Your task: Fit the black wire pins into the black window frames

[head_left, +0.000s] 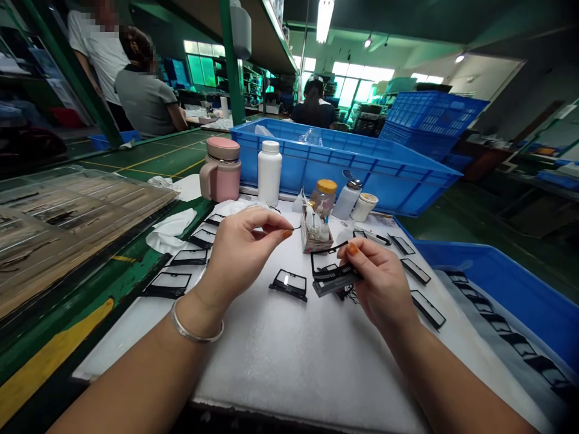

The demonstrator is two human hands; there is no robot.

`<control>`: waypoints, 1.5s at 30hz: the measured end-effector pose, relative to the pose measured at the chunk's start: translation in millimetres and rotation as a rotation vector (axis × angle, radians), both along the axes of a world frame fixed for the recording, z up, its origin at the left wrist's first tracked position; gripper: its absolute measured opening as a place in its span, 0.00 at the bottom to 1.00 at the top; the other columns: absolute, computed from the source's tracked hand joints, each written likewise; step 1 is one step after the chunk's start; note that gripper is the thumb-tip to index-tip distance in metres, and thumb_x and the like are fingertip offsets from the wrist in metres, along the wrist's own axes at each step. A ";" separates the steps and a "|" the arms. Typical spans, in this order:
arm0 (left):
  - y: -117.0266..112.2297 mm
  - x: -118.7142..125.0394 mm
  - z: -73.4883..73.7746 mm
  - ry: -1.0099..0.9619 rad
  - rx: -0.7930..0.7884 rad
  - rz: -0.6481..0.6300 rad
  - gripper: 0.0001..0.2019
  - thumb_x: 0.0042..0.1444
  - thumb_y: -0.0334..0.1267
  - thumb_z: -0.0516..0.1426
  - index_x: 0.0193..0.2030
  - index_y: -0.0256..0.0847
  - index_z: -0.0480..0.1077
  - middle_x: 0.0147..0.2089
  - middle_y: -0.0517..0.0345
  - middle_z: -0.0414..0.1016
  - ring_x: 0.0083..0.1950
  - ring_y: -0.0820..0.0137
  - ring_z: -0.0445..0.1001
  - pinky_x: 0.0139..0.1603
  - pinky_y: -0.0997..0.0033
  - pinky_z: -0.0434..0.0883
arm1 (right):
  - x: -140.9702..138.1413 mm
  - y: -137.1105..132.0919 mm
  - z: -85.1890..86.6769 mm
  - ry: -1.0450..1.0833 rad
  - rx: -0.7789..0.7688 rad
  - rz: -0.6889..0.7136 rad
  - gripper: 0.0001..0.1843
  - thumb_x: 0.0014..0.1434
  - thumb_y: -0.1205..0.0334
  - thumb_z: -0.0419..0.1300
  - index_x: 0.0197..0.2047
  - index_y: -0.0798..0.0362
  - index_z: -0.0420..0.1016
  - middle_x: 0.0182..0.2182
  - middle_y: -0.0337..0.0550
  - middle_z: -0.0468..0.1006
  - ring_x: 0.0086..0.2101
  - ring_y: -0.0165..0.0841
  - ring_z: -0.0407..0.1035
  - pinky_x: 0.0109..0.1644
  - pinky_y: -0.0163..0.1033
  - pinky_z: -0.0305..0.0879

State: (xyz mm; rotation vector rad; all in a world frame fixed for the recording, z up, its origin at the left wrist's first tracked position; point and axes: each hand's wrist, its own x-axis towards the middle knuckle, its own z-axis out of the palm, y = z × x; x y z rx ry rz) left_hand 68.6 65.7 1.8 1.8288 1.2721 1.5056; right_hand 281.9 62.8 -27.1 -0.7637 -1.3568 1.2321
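Observation:
My left hand [242, 250] is raised over the white foam mat [289, 355], its thumb and forefinger pinching a thin needle-like tool whose tip points right toward a small clear holder [315, 232] with tools standing in it. My right hand [380, 280] grips a small stack of black rectangular frames [335, 278], thumb on top. Another black frame with a clear window [288, 283] lies flat on the mat between my hands. A silver bangle sits on my left wrist.
Several more black frames lie on the mat at left [181, 268] and right [418, 283]. Behind stand a pink mug [221, 169], a white bottle [269, 172], a yellow-lidded jar [323, 196] and a blue crate [344, 163]. Another blue bin [506, 289] at right; clear trays [67, 211] at left. People work beyond.

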 end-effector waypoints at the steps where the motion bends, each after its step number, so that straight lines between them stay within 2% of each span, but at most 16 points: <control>1: 0.0 0.1 -0.1 0.001 0.002 -0.004 0.03 0.54 0.34 0.61 0.32 0.39 0.77 0.34 0.57 0.76 0.38 0.70 0.74 0.37 0.76 0.71 | -0.1 -0.2 0.6 -0.006 0.001 -0.004 0.11 0.65 0.57 0.62 0.33 0.55 0.76 0.24 0.38 0.71 0.22 0.28 0.67 0.23 0.29 0.66; 11: -0.3 0.7 0.7 0.002 -0.004 -0.004 0.03 0.54 0.34 0.61 0.32 0.38 0.77 0.34 0.57 0.76 0.37 0.70 0.74 0.36 0.75 0.71 | -2.4 0.7 2.3 0.038 -0.046 -0.007 0.12 0.62 0.57 0.65 0.31 0.56 0.76 0.24 0.39 0.70 0.21 0.29 0.66 0.22 0.30 0.69; 15: -1.1 0.5 0.7 -0.004 0.004 -0.001 0.03 0.54 0.33 0.61 0.32 0.38 0.77 0.34 0.57 0.76 0.37 0.70 0.74 0.36 0.75 0.71 | -1.8 1.9 0.5 0.034 -0.080 -0.021 0.11 0.62 0.57 0.65 0.32 0.56 0.76 0.26 0.40 0.73 0.23 0.31 0.71 0.23 0.32 0.72; 23: -1.7 -0.1 1.5 -0.013 -0.008 0.011 0.02 0.54 0.33 0.62 0.32 0.38 0.77 0.34 0.57 0.77 0.38 0.70 0.74 0.37 0.74 0.71 | -1.0 1.9 -1.8 -0.041 -0.059 0.003 0.10 0.65 0.57 0.63 0.38 0.56 0.75 0.30 0.45 0.76 0.28 0.36 0.76 0.22 0.28 0.65; 38: 1.3 1.0 -1.0 -0.020 0.012 0.001 0.01 0.53 0.33 0.63 0.32 0.39 0.78 0.33 0.60 0.76 0.37 0.73 0.73 0.35 0.78 0.70 | -0.3 3.9 0.5 0.024 -0.201 0.034 0.10 0.62 0.57 0.65 0.36 0.57 0.77 0.32 0.47 0.77 0.28 0.41 0.77 0.18 0.27 0.61; 45: 0.7 0.3 -0.8 -0.001 0.022 0.001 0.02 0.53 0.31 0.63 0.32 0.39 0.77 0.33 0.62 0.76 0.35 0.75 0.73 0.35 0.80 0.70 | 0.0 3.3 0.3 0.038 -0.193 0.048 0.09 0.62 0.58 0.64 0.36 0.56 0.77 0.31 0.46 0.78 0.28 0.40 0.77 0.19 0.26 0.61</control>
